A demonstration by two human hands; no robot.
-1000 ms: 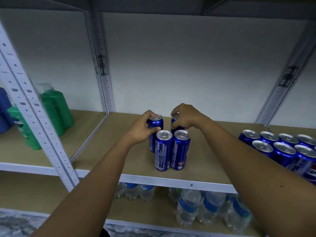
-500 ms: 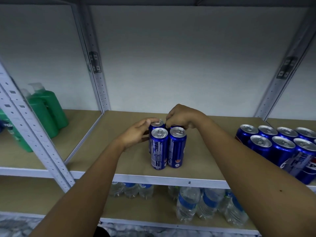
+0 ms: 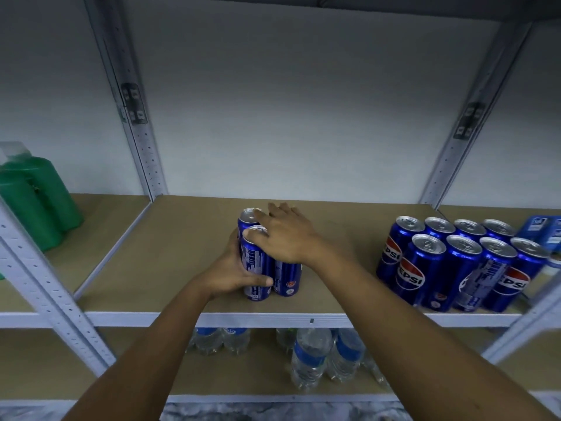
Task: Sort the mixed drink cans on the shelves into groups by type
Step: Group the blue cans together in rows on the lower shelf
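Note:
A tight cluster of slim blue cans stands near the front middle of the tan shelf board. My left hand wraps the cluster's left side, thumb across the front-left can low down. My right hand lies on top of the cluster, its fingers spread over the can tops and hiding the right ones. A larger group of several blue Pepsi cans stands in rows at the right of the same shelf.
Green bottles stand on the neighbouring shelf to the left. Water bottles fill the shelf below. Blue boxes sit behind the Pepsi cans at far right. Grey perforated uprights frame the bay, with bare board between the two can groups.
My left hand slid from the back-left can's top down to the cluster's front-left side. My right hand flattened and moved forward over the can tops. The view shifted slightly.

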